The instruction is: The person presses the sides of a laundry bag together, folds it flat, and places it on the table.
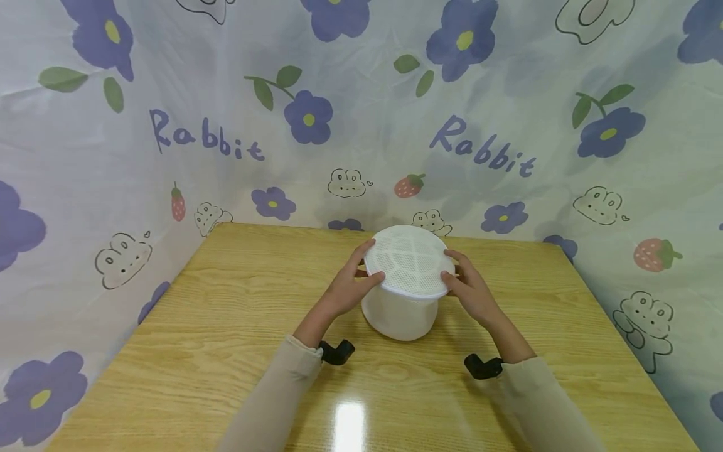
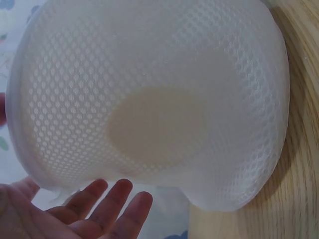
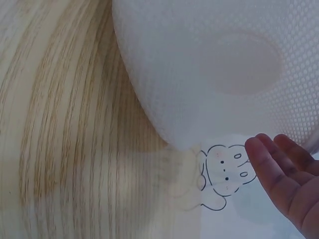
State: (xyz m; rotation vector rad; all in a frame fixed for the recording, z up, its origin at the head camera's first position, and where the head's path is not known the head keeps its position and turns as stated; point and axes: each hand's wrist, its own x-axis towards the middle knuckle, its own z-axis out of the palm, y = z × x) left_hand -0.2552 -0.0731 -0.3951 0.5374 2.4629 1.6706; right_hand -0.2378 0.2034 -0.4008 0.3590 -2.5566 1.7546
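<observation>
A white mesh laundry bag (image 1: 411, 260) with a round, stiff-rimmed top stands on the wooden table, its soft lower part bulging out. My left hand (image 1: 346, 290) grips the rim on the left, thumb on top and fingers at the edge. On the opposite side my right hand (image 1: 474, 294) holds the rim in the same way. The left wrist view shows the honeycomb mesh wall (image 2: 65, 99) with a darker oval patch showing through; what makes it cannot be told. In the right wrist view, the fingers (image 3: 271, 167) are beside the mesh, and the thumb is out of sight.
The wood-grain table (image 1: 254, 276) extends around the bag. A hanging cloth (image 1: 361, 125) printed with flowers, rabbits and strawberries encloses the back and sides. Black wrist mounts (image 1: 337, 353) sit at both sleeve cuffs.
</observation>
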